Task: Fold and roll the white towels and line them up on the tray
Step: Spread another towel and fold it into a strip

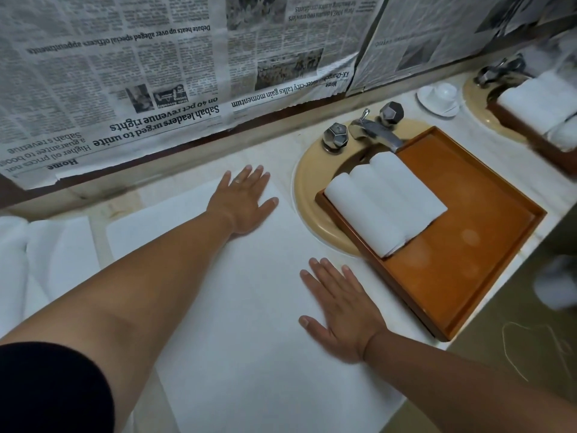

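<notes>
One tray over sink. Three rolls side by side in tray's far-left corner. One flat towel on bench, just left of tray. Spare towels well left of tray, count unclear. My two hands both flat, fingers straight, pressing flat towel: left hand at far edge, arm outstretched; right hand just beside tray.

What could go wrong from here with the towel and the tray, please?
The spread towel reaches the counter's front edge, so it may slide off during folding. The tray sits across the sink, where a push could rock it. The faucet ends beside the rolled towels; a drip might wet them.
</notes>
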